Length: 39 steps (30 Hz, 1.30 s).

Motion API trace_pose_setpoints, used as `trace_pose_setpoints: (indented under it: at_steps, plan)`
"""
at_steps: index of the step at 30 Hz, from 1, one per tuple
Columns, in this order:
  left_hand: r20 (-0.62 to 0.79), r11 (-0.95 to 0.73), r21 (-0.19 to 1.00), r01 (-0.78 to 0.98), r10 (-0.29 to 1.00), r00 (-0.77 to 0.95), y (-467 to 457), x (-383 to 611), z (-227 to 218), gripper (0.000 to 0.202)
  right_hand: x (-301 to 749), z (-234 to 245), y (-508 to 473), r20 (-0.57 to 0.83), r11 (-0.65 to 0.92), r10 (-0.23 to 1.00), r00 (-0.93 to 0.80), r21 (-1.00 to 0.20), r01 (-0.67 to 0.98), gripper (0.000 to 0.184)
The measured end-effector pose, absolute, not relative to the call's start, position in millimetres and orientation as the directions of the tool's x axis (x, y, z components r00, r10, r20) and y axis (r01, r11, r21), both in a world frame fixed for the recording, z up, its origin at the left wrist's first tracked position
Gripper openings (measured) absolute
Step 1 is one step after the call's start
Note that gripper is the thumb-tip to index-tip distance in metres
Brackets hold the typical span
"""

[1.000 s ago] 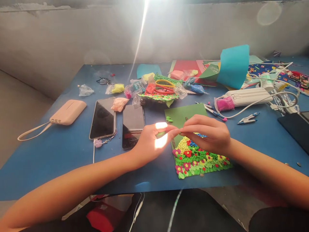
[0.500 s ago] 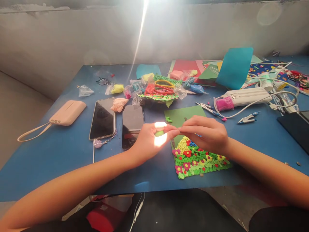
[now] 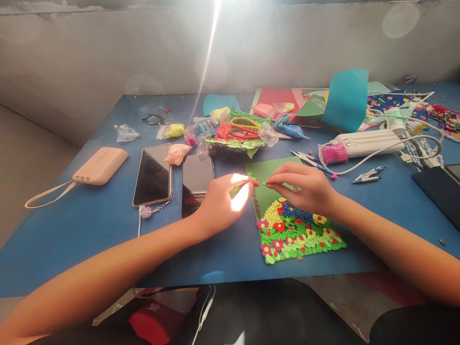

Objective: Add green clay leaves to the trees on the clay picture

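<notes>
My right hand (image 3: 304, 188) pinches a tiny green clay bit (image 3: 265, 183) between thumb and forefinger, just above a green card (image 3: 268, 171) lying on the blue table (image 3: 79, 225). The card's near half is covered with a clay relief of flowers (image 3: 294, 232) in green, yellow, red, pink and blue. My left hand (image 3: 224, 201) is curled around a lump of green clay (image 3: 235, 191), its fingertips a short way left of the right hand's. A patch of sunlight falls on the left hand.
Two phones (image 3: 153, 175) (image 3: 197, 181) lie left of the card, and a pink power bank (image 3: 100, 165) farther left. Bags of coloured clay (image 3: 178, 154) and a tray holding scissors (image 3: 244, 130) sit behind. At right are a white power bank (image 3: 366, 143), cables, snips (image 3: 370, 175) and coloured paper sheets (image 3: 347, 98).
My hands have come apart; the right one pulled a small green bit off the lump. Both hands moved slightly away from me, uncovering more of the flower relief.
</notes>
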<state>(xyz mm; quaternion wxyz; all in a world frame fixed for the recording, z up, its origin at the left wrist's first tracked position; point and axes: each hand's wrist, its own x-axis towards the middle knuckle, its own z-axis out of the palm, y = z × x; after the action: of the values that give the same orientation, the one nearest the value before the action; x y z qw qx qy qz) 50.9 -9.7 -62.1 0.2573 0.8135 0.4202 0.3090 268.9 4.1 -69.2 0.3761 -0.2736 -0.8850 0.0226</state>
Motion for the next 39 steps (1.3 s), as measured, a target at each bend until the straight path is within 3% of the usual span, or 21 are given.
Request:
trace_pose_setpoints:
  at_steps: [2, 4, 6, 39]
  plan:
    - [0.445, -0.7, 0.338, 0.629, 0.708, 0.549, -7.6, 49.9, -70.9, 0.029, 271.4, -75.6, 10.7, 0.594, 0.81, 0.56, -0.577, -0.249, 0.531, 0.012]
    - [0.494, -0.756, 0.035, 0.654, 0.582, 0.646, -7.0, 49.9, -78.2, 0.028, 272.2, -81.4, 14.9, 0.54, 0.78, 0.603, -0.587, -0.243, 0.577, 0.015]
    - [0.483, -0.76, -0.091, 0.643, 0.531, 0.696, -7.2, 50.6, -82.5, 0.026, 271.0, -85.3, 16.4, 0.51, 0.769, 0.621, -0.596, -0.245, 0.591, 0.017]
    - [0.504, -0.77, -0.165, 0.616, 0.471, 0.724, -9.1, 54.2, -86.8, 0.026, 265.9, -87.9, 8.4, 0.5, 0.757, 0.617, -0.608, -0.166, 0.632, 0.023]
